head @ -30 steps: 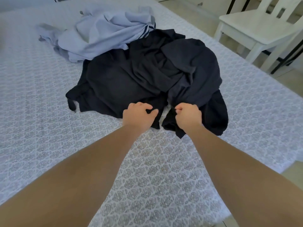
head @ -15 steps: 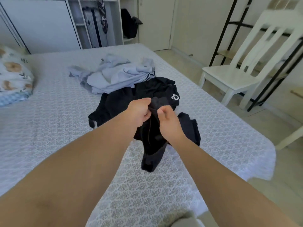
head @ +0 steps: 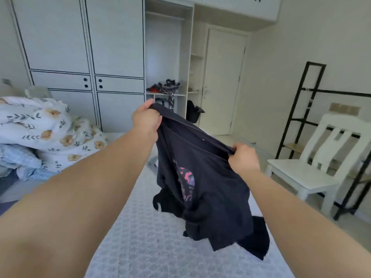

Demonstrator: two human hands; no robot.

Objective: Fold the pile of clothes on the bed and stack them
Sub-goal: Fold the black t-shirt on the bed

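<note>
Head view: step in hand looks like opening out the first garment, a dark printed shirt (head: 202, 189) lifted above the bed (head: 140, 237), left hand (head: 145, 119) and right hand (head: 243, 158) each gripping its stretched top edge, fingers curled tight; next move likely calls for laying it flat.

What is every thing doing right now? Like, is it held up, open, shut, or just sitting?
Left hand: grips one end of the shirt's edge.
Right hand: grips the other end.
Dark shirt: held up, hanging, unfolded, print showing.
Dark clothes on the bed: lying crumpled.
Flowered quilt: bunched up.
Wardrobe doors: shut.
Room door: shut.
White chair: upright, seat bare.
</note>
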